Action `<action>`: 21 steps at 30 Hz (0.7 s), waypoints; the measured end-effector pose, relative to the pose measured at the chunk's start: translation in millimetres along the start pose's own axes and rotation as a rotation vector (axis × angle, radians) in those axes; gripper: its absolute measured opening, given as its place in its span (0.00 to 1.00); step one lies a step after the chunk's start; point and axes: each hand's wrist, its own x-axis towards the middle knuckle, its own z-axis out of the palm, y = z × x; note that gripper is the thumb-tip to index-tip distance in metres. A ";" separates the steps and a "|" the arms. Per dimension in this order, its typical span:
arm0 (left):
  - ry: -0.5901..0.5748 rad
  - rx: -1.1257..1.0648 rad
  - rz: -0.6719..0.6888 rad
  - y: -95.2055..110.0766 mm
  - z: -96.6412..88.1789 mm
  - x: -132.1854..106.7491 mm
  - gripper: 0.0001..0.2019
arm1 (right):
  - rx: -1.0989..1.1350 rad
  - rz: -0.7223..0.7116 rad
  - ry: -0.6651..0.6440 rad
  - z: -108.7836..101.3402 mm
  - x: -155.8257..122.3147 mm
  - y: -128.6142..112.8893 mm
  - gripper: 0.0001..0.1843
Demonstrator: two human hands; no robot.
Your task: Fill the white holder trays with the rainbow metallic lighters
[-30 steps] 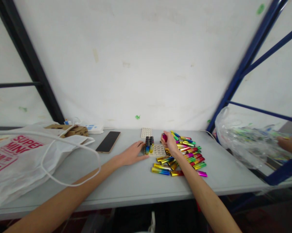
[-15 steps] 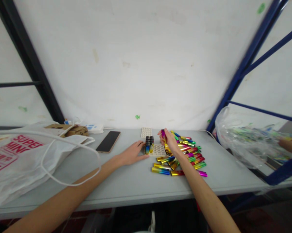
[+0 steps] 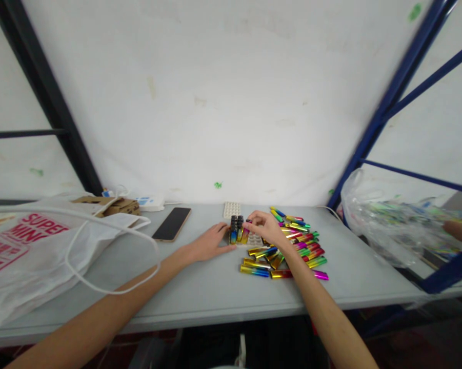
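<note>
A white holed tray (image 3: pixel 255 240) lies on the table, with several upright lighter-like pieces with black tops (image 3: pixel 237 221) standing in two rows at its left end. My left hand (image 3: pixel 209 243) rests at that end, its fingers and thumb around the tray's left edge. Between the fingers of my right hand (image 3: pixel 267 226) is a purple-and-yellow lighter-like piece (image 3: pixel 245 236), held upright over the tray, just right of the standing rows. Whether its bottom sits in a hole cannot be made out. A heap of shiny multicoloured lighter-like pieces (image 3: pixel 307 246) lies to the right, partly behind my right forearm.
Another white holed tray (image 3: pixel 232 208) lies behind, near the wall. A phone (image 3: pixel 172 224), a white plastic bag (image 3: pixel 57 246), a cardboard box (image 3: pixel 123 206) and a looping white cable (image 3: pixel 119 293) are at left. Clear plastic bags (image 3: pixel 380 225) and another person's hand (image 3: pixel 461 230) are beyond the blue frame.
My right hand has moved left and slightly down from the heap, bringing the purple-and-yellow piece beside the standing rows. My left hand has stayed in place.
</note>
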 end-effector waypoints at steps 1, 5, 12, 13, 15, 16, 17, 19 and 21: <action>0.002 -0.005 0.002 -0.3 0.3 0.0 0.31 | -0.008 0.004 -0.011 0.9 -0.6 -0.3 0.20; 0.005 -0.002 0.003 -0.7 0.7 0.5 0.30 | -0.036 0.004 -0.063 3.4 -1.9 0.1 0.20; -0.022 0.002 -0.015 1.7 -1.1 0.6 0.30 | -0.052 -0.007 -0.089 4.9 -1.8 2.1 0.22; -0.020 -0.003 -0.013 1.5 -1.0 0.6 0.30 | -0.050 -0.010 -0.088 5.1 -1.8 2.2 0.22; -0.014 -0.011 -0.013 0.5 -0.3 0.6 0.30 | -0.047 -0.013 -0.090 5.7 -1.8 2.3 0.22; -0.011 -0.013 -0.011 0.0 0.1 0.6 0.30 | -0.045 -0.014 -0.091 6.0 -1.7 2.4 0.22; -0.010 -0.012 -0.009 -0.4 0.5 0.6 0.30 | -0.043 -0.014 -0.091 6.5 -1.7 2.6 0.22; -0.008 -0.006 -0.002 -0.7 0.8 0.6 0.31 | -0.039 -0.012 -0.087 7.7 -1.6 3.3 0.23; -0.010 -0.002 0.002 -0.3 0.6 0.6 0.31 | -0.044 -0.009 -0.092 9.2 -1.5 4.3 0.23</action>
